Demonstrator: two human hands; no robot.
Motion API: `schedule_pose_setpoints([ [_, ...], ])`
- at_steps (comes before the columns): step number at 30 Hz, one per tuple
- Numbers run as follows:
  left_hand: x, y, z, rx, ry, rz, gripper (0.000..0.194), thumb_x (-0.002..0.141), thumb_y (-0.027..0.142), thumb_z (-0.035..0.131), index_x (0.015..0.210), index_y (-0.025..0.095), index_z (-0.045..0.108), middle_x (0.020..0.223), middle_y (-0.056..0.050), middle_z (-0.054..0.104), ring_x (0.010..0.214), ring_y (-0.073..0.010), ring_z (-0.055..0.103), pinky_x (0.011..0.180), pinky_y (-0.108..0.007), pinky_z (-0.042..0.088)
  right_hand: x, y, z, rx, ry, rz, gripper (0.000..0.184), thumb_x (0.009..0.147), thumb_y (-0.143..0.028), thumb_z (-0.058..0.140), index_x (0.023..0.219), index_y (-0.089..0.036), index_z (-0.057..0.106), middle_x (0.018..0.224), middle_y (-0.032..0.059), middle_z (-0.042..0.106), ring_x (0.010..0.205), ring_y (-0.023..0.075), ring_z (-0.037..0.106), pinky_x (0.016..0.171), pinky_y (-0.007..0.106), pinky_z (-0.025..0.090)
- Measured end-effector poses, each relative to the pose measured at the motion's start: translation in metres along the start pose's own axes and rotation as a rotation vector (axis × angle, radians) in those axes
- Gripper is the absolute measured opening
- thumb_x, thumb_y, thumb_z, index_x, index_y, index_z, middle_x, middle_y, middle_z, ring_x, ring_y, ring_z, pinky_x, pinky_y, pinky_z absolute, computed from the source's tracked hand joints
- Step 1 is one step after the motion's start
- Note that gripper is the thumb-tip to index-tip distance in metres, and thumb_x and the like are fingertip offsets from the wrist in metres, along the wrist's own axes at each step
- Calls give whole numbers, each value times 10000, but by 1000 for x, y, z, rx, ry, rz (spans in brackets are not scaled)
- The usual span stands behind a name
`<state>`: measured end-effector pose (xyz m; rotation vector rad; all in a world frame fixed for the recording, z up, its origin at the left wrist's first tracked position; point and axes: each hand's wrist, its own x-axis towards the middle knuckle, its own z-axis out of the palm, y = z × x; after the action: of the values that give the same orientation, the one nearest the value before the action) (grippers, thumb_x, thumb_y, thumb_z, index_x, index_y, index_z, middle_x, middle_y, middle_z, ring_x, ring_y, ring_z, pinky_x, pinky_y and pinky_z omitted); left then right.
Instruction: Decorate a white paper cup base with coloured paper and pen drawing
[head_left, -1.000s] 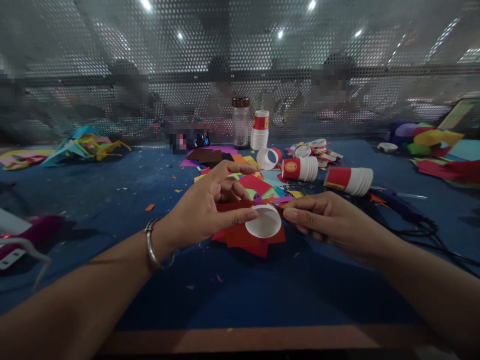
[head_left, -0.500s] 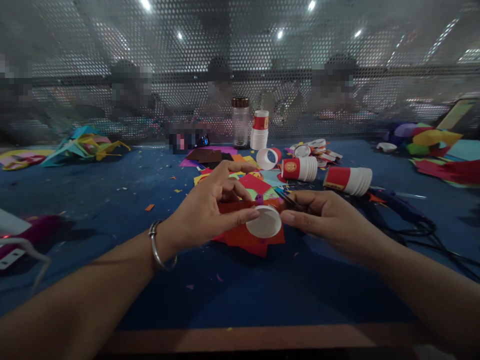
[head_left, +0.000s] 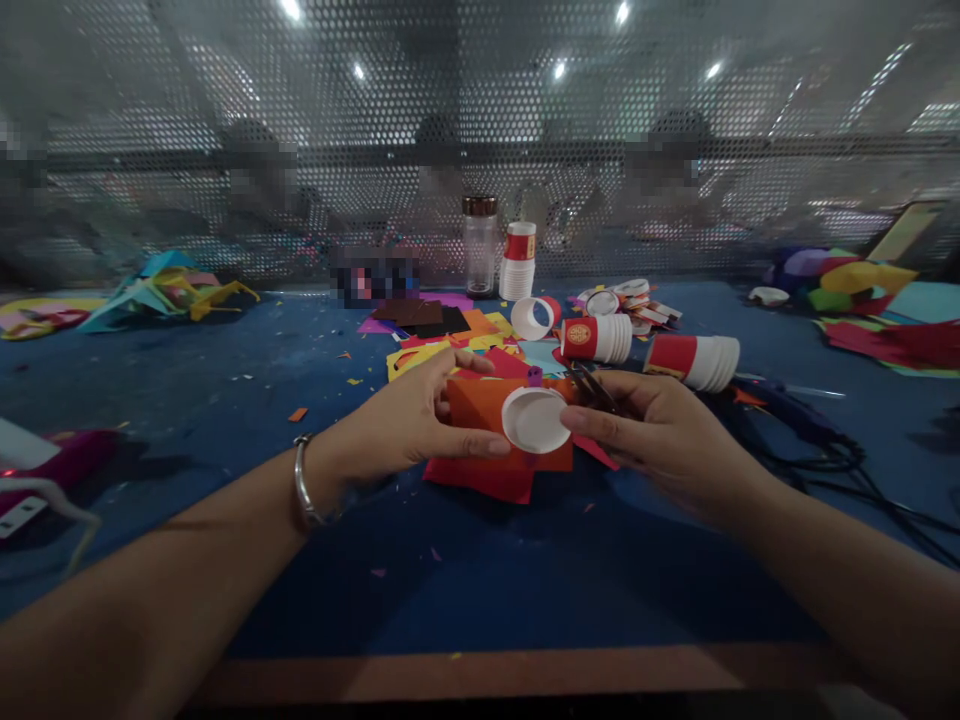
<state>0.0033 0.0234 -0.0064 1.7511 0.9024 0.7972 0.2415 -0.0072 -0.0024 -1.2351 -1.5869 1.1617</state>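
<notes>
- Moved vs. earlier fr.: white cup base [head_left: 536, 420] slightly up & R; orange sheet [head_left: 478, 405] behind it shows more; dark tool [head_left: 598, 388] more exposed.
- L hand [head_left: 420, 415]: thumb & index wide apart, thumb tip by L rim; can't tell if hidden fingers grip.
- R hand [head_left: 656, 420]: closed on dark tool (prob. scissors), thumb at R rim.
- Loc.: cup base betw. hands, ctr., in front of orange sheet; red sheet [head_left: 480, 482] lower.
- Handling (judgmt.): steady L rim, press lightly, thin wall likely dents; keep tool pts. off L fingers.
</notes>
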Motion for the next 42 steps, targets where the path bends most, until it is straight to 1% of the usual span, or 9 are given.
schedule_pose_setpoints([
  [2,1,0,3,-165,-95,-104,456,702,212,852,1089,194,612,1017,-68,769,911,-201,740,773,-315,591,0,0,0,6,4,-3,441,690,-549,837,725,-181,596,590,-78,411,498,61,292,448,256,186],
  [4,1,2,6,-271,-142,-131,353,722,177,832,1038,208,679,1040,-46,777,935,-174,735,847,-310,579,0,0,0,3,1,-9,435,690,-540,840,719,-180,597,595,-74,424,500,62,298,445,258,183],
  [9,3,6,11,-305,-47,-175,212,701,174,850,899,183,776,897,-38,794,793,-152,718,775,-283,585,0,-1,1,-32,-3,-35,435,709,-544,825,690,-189,575,587,-79,403,513,72,309,460,260,224],
  [17,4,7,4,-154,82,-133,281,694,255,871,940,152,781,886,-58,781,699,-135,656,653,-258,556,0,1,-3,-72,0,-86,460,814,-604,722,673,-200,552,560,-77,396,487,70,312,432,249,220],
  [22,5,6,0,-148,123,-99,301,684,307,879,919,160,760,862,-55,771,737,-174,685,678,-304,588,-3,0,-9,-91,17,-66,503,859,-662,634,671,-203,549,533,-64,401,461,69,321,414,239,213],
  [27,6,0,-3,-151,123,-25,420,694,328,878,1044,152,726,985,-66,760,858,-179,700,770,-297,590,-3,-3,-13,-119,-32,-36,536,870,-684,602,659,-192,573,520,-44,433,455,73,359,401,229,245],
  [31,6,-2,-4,-85,135,11,402,706,338,867,1030,157,712,974,-48,748,835,-171,693,736,-282,583,-2,-4,-13,-105,-124,-5,517,884,-644,616,646,-186,577,501,-48,449,427,55,339,371,219,201],
  [36,6,-2,-1,-120,115,22,427,720,350,854,1071,166,696,1025,-62,746,870,-183,705,779,-314,595,-3,-4,-12,39,-95,65,451,821,-601,722,716,-184,584,559,-43,542,416,36,358,348,185,182],
  [42,5,0,-1,-85,122,32,421,711,384,855,1029,166,685,949,-45,740,793,-170,686,689,-279,575,-3,-5,-13,72,-89,85,461,811,-593,737,697,-172,585,544,-43,535,408,24,363,339,162,197],
])
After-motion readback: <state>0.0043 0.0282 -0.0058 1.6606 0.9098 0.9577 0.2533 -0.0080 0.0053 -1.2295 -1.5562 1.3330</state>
